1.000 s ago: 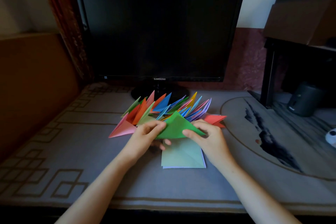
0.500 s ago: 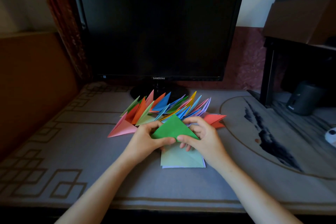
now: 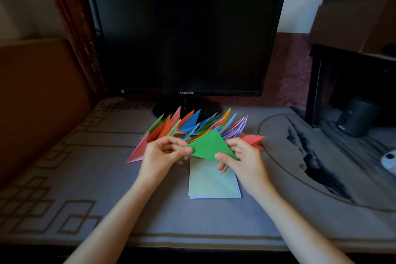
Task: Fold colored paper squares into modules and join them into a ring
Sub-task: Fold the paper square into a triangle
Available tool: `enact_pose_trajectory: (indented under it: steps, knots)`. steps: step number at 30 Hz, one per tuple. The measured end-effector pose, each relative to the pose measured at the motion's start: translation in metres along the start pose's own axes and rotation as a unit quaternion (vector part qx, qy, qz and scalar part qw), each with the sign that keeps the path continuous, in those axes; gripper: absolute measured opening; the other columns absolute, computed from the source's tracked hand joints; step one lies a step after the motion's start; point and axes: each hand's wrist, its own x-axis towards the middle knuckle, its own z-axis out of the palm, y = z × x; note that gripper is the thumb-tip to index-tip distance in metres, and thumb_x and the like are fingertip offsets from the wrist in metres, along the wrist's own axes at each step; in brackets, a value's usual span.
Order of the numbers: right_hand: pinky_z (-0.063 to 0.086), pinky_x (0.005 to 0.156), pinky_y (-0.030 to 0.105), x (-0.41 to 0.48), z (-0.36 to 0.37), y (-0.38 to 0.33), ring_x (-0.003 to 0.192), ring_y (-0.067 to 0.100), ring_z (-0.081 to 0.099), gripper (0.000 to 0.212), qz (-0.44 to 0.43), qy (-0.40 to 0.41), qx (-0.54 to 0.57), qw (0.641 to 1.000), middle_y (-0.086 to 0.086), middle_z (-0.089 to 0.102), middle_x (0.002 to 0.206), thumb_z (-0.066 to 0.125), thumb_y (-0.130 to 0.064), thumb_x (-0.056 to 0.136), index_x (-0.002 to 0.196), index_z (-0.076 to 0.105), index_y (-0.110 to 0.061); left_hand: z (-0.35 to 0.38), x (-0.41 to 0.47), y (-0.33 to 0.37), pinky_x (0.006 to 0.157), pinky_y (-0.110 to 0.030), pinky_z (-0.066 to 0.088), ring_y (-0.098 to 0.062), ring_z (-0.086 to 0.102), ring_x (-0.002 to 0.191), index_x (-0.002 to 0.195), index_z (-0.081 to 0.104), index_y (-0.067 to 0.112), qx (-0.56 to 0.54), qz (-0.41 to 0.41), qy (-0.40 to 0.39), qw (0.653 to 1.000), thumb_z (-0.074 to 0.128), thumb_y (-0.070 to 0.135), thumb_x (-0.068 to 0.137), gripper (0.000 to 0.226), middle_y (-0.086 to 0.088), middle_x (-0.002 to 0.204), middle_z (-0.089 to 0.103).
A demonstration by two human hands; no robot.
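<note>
A green folded paper triangle (image 3: 209, 146) hangs just above the table between both hands. My left hand (image 3: 160, 155) pinches its left corner between thumb and fingers. My right hand (image 3: 242, 159) pinches its lower right edge, thumb on top. Behind them a curved row of several joined colored paper modules (image 3: 192, 127) stands on the table, pink at its left end and red at its right end. Below the hands lies a small stack of flat paper squares (image 3: 211, 184), pale green on top.
A black monitor (image 3: 184, 36) on a round stand rises right behind the modules. A grey patterned mat (image 3: 90, 178) covers the table. A dark shelf unit with a cardboard box (image 3: 360, 13) and a dark cylinder (image 3: 356, 117) stand at the right.
The green triangle has been lifted slightly and turned, its point now up and to the right. Both hands shifted their pinch along its edges and spread a little apart.
</note>
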Motion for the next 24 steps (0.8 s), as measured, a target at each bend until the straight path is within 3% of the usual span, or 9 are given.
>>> enact_pose_trajectory:
  steps: [5, 9, 11, 15, 17, 20, 24]
  knots:
    - [0.051, 0.051, 0.027, 0.000, -0.003, 0.000, 0.051, 0.019, 0.060, 0.018, -0.013, 0.034, 0.024, 0.999, 0.004, 0.065, 0.058, 0.065, 0.010, 0.079, 0.083, 0.060, -0.006, -0.002, 0.001, 0.001, 0.058, -0.024, 0.057, -0.014, 0.068, 0.059, 0.094, 0.063, 0.010, -0.052, -0.002, 0.033, 0.998, 0.065, 0.005, 0.081, 0.014, -0.004, 0.067, 0.071]
    - [0.052, 0.052, 0.027, 0.000, -0.004, -0.003, 0.052, 0.018, 0.062, 0.012, -0.018, 0.051, 0.060, 0.997, 0.004, 0.067, 0.062, 0.063, 0.009, 0.081, 0.086, 0.058, 0.000, 0.003, -0.002, 0.004, 0.064, -0.031, 0.059, -0.023, 0.071, 0.073, 0.115, 0.054, 0.015, -0.056, -0.016, -0.023, 0.998, 0.067, 0.022, 0.073, 0.044, -0.009, 0.085, 0.074]
    - [0.053, 0.052, 0.027, -0.001, -0.001, -0.004, 0.053, 0.019, 0.063, 0.012, -0.010, 0.049, 0.083, 0.995, 0.005, 0.068, 0.065, 0.062, 0.009, 0.081, 0.088, 0.057, 0.000, 0.008, -0.003, 0.003, 0.067, -0.033, 0.058, -0.022, 0.070, 0.079, 0.115, 0.052, 0.017, -0.048, -0.038, -0.054, 0.997, 0.072, 0.022, 0.066, 0.053, -0.008, 0.087, 0.074]
    - [0.055, 0.051, 0.029, -0.003, 0.007, -0.005, 0.054, 0.025, 0.066, 0.015, 0.023, 0.003, 0.108, 0.994, 0.010, 0.070, 0.068, 0.061, 0.008, 0.082, 0.091, 0.055, -0.001, 0.012, -0.004, 0.001, 0.064, -0.026, 0.056, -0.013, 0.068, 0.074, 0.091, 0.055, 0.005, -0.042, -0.051, -0.074, 0.995, 0.074, 0.010, 0.066, 0.032, -0.004, 0.078, 0.073]
    - [0.054, 0.051, 0.029, -0.004, 0.012, -0.004, 0.057, 0.026, 0.068, 0.019, 0.053, -0.030, 0.103, 0.993, 0.012, 0.071, 0.068, 0.063, 0.006, 0.082, 0.094, 0.055, -0.006, 0.011, -0.004, 0.000, 0.066, -0.026, 0.057, -0.014, 0.067, 0.074, 0.091, 0.057, -0.003, -0.043, -0.043, -0.072, 0.996, 0.073, 0.006, 0.069, 0.029, -0.008, 0.079, 0.072]
    - [0.054, 0.053, 0.035, -0.006, 0.016, -0.001, 0.064, 0.029, 0.070, 0.027, 0.068, -0.056, 0.079, 0.993, 0.012, 0.073, 0.074, 0.067, 0.000, 0.081, 0.102, 0.055, -0.013, 0.010, -0.003, 0.001, 0.066, -0.028, 0.058, -0.018, 0.067, 0.075, 0.095, 0.060, 0.000, -0.067, -0.042, -0.064, 0.995, 0.070, 0.002, 0.074, 0.024, -0.015, 0.085, 0.069]
    - [0.041, 0.041, 0.016, -0.009, 0.019, -0.003, 0.066, 0.017, 0.071, 0.034, 0.057, -0.089, 0.040, 0.994, 0.005, 0.074, 0.080, 0.072, -0.007, 0.078, 0.105, 0.055, -0.017, 0.011, -0.005, 0.002, 0.066, -0.028, 0.058, -0.022, 0.067, 0.074, 0.095, 0.062, 0.005, -0.088, -0.047, -0.072, 0.992, 0.061, -0.003, 0.083, 0.015, -0.015, 0.089, 0.066]
